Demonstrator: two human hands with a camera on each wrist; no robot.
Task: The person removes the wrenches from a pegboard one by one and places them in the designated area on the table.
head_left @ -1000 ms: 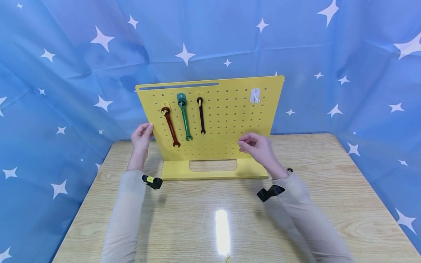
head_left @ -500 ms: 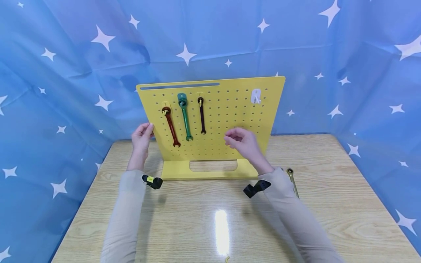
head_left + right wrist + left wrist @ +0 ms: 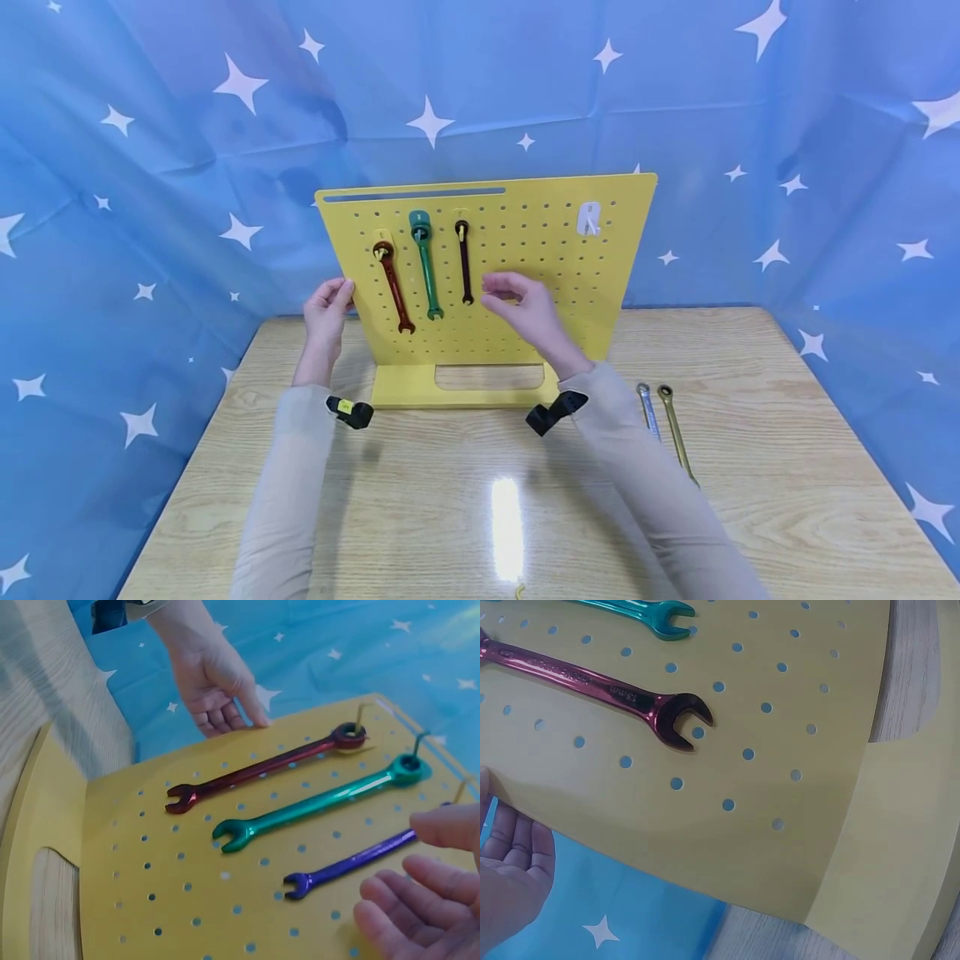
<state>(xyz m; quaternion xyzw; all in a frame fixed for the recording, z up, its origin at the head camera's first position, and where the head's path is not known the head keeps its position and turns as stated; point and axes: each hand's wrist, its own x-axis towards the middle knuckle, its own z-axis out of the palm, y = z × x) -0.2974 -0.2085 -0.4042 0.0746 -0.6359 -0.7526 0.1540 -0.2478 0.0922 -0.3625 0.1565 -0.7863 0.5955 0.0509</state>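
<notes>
A yellow pegboard (image 3: 517, 250) stands on the wooden table. On its left half hang a red wrench (image 3: 393, 287), a green wrench (image 3: 427, 275) and a dark purple wrench (image 3: 465, 262), each by its ring end on a hook. My left hand (image 3: 327, 310) grips the board's left edge, thumb in front and fingers behind. Just right of the purple wrench is my right hand (image 3: 525, 308), fingers loosely bent and nothing held. In the right wrist view the right hand (image 3: 427, 900) is beside the purple wrench (image 3: 352, 864); I cannot tell whether they touch.
A white hook (image 3: 588, 219) is fixed at the board's upper right. Two more wrenches lie on the table by my right forearm: a silver-blue one (image 3: 648, 408) and a brass-coloured one (image 3: 675, 425). A small yellow piece (image 3: 519, 590) shows at the bottom edge.
My right hand has moved left across the front of the board to the purple wrench. Two table wrenches have come out from behind the right arm. The left hand keeps its place.
</notes>
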